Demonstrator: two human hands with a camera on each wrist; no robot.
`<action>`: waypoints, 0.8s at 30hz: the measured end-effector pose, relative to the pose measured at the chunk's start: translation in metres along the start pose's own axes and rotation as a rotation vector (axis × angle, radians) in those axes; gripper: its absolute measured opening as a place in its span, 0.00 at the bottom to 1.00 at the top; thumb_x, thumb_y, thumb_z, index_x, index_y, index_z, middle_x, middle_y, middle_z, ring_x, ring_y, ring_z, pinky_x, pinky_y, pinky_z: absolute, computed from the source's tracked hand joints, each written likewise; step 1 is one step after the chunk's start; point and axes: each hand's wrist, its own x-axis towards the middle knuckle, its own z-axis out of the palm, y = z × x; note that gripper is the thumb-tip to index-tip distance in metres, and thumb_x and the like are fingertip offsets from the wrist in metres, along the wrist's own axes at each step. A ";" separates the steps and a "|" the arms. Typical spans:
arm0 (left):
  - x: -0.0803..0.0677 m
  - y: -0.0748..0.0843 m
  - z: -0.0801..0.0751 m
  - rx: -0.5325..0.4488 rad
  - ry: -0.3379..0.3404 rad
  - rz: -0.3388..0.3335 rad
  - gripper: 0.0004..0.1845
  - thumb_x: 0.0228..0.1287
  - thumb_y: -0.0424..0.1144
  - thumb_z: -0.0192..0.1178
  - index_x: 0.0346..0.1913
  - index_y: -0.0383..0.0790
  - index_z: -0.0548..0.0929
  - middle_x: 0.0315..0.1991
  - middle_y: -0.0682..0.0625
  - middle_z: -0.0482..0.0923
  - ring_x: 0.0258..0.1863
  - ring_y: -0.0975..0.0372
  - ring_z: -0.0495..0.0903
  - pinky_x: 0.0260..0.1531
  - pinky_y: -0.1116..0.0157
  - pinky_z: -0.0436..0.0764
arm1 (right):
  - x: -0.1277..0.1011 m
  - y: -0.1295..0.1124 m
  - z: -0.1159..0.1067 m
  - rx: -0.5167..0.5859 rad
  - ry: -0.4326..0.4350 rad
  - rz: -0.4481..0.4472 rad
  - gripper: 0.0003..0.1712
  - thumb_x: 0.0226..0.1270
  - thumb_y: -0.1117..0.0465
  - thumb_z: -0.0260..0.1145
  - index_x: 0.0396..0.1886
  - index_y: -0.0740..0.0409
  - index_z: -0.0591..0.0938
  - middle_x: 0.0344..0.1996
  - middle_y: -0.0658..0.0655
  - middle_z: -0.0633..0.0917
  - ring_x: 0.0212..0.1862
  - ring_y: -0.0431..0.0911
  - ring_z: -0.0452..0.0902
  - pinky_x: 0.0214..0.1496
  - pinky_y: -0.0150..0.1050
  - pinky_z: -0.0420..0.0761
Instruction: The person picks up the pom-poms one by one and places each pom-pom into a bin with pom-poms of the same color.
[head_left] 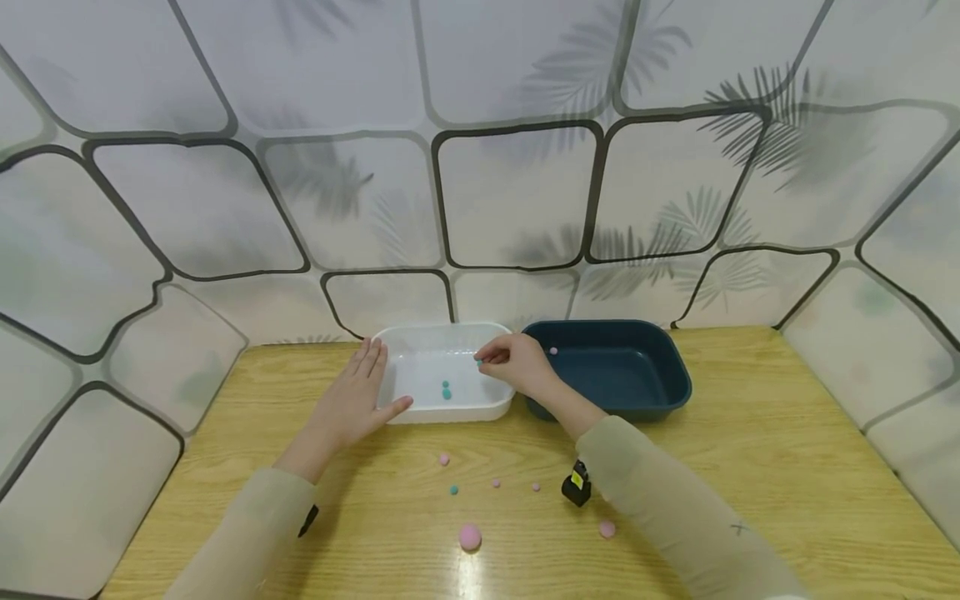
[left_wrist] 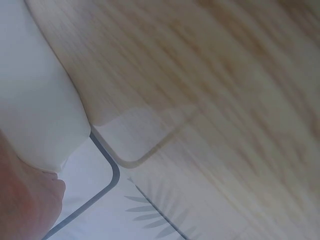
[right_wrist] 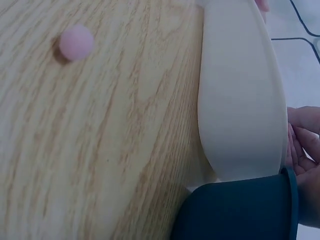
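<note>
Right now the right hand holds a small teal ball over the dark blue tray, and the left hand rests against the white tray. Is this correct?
Not quite. The right hand pinches the small teal ball over the white tray, not over the dark blue tray beside it. The head view shows this. The left hand does rest against the white tray.

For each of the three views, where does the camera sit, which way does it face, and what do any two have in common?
Head: worn on the head, facing forward and down at the wooden table; both sleeves show, the left hand against the white tray, the right hand pinching a teal ball over it.
Left wrist: low beside the white tray's wall, facing along the table to the backdrop; part of the hand shows.
Right wrist: low, facing the white tray's outer wall and the dark blue tray; fingertips show.
Shared: all three show the white tray and table.
</note>
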 end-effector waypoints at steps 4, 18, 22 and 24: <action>0.000 0.000 -0.001 0.002 0.002 0.004 0.56 0.77 0.68 0.52 0.82 0.21 0.48 0.85 0.29 0.42 0.86 0.38 0.42 0.86 0.43 0.50 | -0.001 -0.002 0.003 -0.031 0.005 0.000 0.09 0.68 0.67 0.75 0.46 0.62 0.92 0.40 0.59 0.92 0.42 0.48 0.88 0.47 0.37 0.88; 0.002 0.000 -0.002 0.015 -0.011 0.000 0.56 0.77 0.66 0.53 0.82 0.21 0.47 0.86 0.30 0.41 0.87 0.38 0.40 0.86 0.44 0.48 | -0.001 -0.001 0.005 -0.041 0.030 -0.007 0.09 0.69 0.68 0.74 0.47 0.62 0.92 0.40 0.59 0.92 0.42 0.50 0.88 0.48 0.39 0.88; 0.002 0.000 -0.001 0.014 -0.013 0.000 0.56 0.77 0.66 0.53 0.82 0.21 0.47 0.86 0.29 0.41 0.87 0.38 0.40 0.86 0.44 0.48 | -0.001 -0.001 0.005 -0.039 0.031 -0.009 0.08 0.69 0.68 0.74 0.46 0.62 0.92 0.40 0.59 0.92 0.41 0.49 0.87 0.47 0.38 0.88; 0.002 0.001 -0.001 0.016 -0.011 0.002 0.56 0.77 0.66 0.52 0.82 0.21 0.47 0.85 0.29 0.42 0.87 0.38 0.41 0.86 0.43 0.49 | -0.002 -0.001 0.005 -0.039 0.030 -0.007 0.08 0.69 0.68 0.74 0.46 0.62 0.92 0.39 0.59 0.92 0.41 0.48 0.87 0.46 0.37 0.88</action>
